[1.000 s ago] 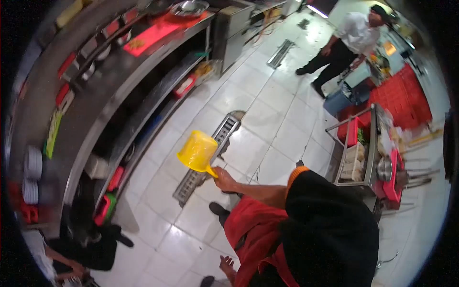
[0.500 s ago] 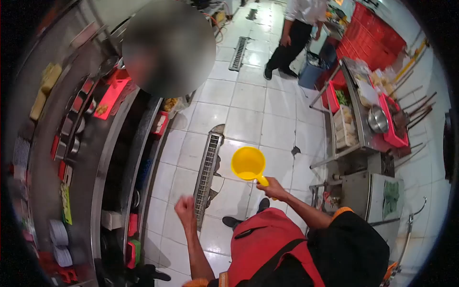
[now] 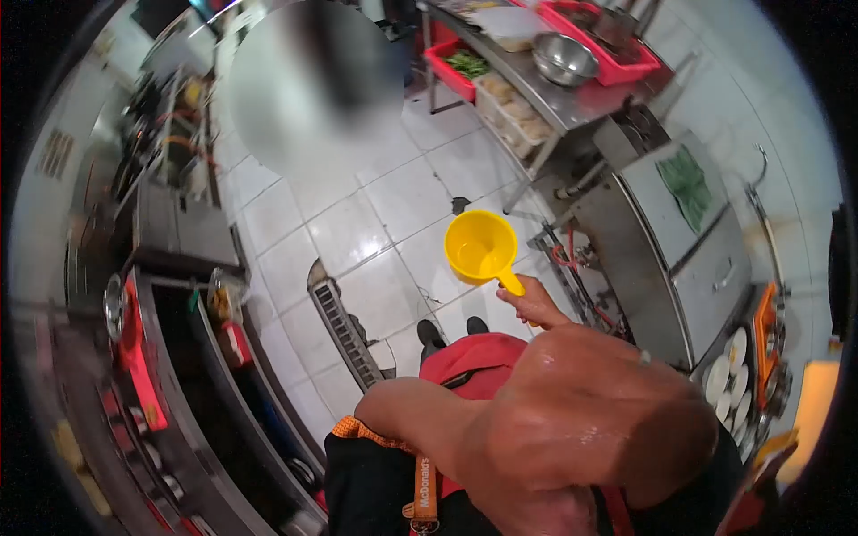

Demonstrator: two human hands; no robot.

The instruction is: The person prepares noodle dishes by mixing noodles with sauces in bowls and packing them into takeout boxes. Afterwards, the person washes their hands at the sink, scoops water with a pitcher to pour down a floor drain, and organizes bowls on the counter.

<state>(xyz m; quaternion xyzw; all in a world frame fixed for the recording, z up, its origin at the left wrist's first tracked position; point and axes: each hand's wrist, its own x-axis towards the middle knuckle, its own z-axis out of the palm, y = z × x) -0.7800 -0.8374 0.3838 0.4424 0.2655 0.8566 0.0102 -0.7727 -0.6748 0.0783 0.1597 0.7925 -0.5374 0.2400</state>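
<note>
My right hand (image 3: 534,302) is closed around the handle of a yellow plastic dipper (image 3: 475,241). The dipper's round bowl faces up above the tiled floor, and no contents can be made out in it. Across the front of my body comes my left arm, bent to the right. My left hand (image 3: 617,402) is large and close to the camera, its skin shiny; its fingers are hidden, and it covers much of my right forearm. Below both arms is a red apron (image 3: 478,357).
A steel table (image 3: 572,105) at the upper right bears a metal bowl (image 3: 565,59) and a red tray. Nearer stands a steel cabinet with a green cloth (image 3: 685,186). White plates (image 3: 733,380) are at the right. A counter runs along the left; a drain grate (image 3: 344,335) crosses the floor.
My view has swung to the right. My left hand has come from the left side across my body, close to the camera. The dipper stays in my right hand.
</note>
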